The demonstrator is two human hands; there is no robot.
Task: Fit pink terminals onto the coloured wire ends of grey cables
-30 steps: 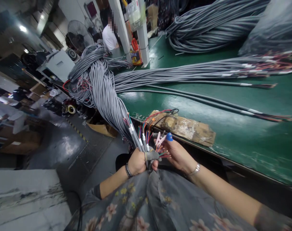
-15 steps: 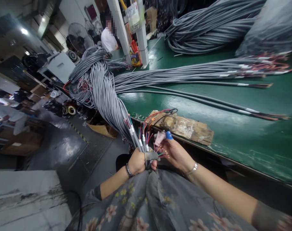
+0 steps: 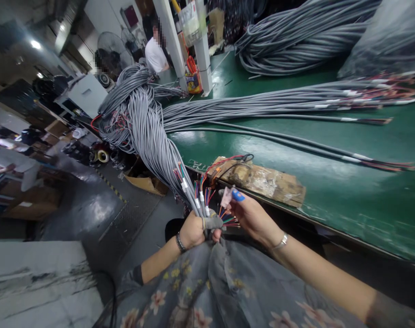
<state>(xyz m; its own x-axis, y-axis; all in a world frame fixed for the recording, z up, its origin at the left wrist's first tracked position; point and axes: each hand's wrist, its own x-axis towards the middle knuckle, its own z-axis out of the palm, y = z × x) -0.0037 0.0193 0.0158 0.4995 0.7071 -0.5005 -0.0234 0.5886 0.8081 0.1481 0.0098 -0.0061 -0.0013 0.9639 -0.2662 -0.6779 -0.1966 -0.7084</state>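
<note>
Several grey cables (image 3: 201, 209) with white bands and bare coloured wire ends are gripped in my left hand (image 3: 195, 228), close in front of my body. From that fist a fan of thin coloured wires (image 3: 230, 222) sticks out to the right. My right hand (image 3: 253, 216), with blue tape on the thumb and pale wrapping on a finger, is closed in a pinch right at these wires. An orange wire runs up to its fingertips; exactly what is pinched is partly hidden. Behind the hands, a long grey cable bundle (image 3: 159, 141) hangs over the table edge.
On the green table (image 3: 330, 141) lie a row of grey cables (image 3: 262, 104), a thick cable coil (image 3: 303, 41) and a worn wooden block (image 3: 262, 180) at the near edge. A white post (image 3: 202, 59) stands behind. Another person (image 3: 156, 53) is farther back.
My right hand has shifted slightly and its thumb has tilted over toward the wires. The left hand keeps its hold on the cables, moving only a little to the left.
</note>
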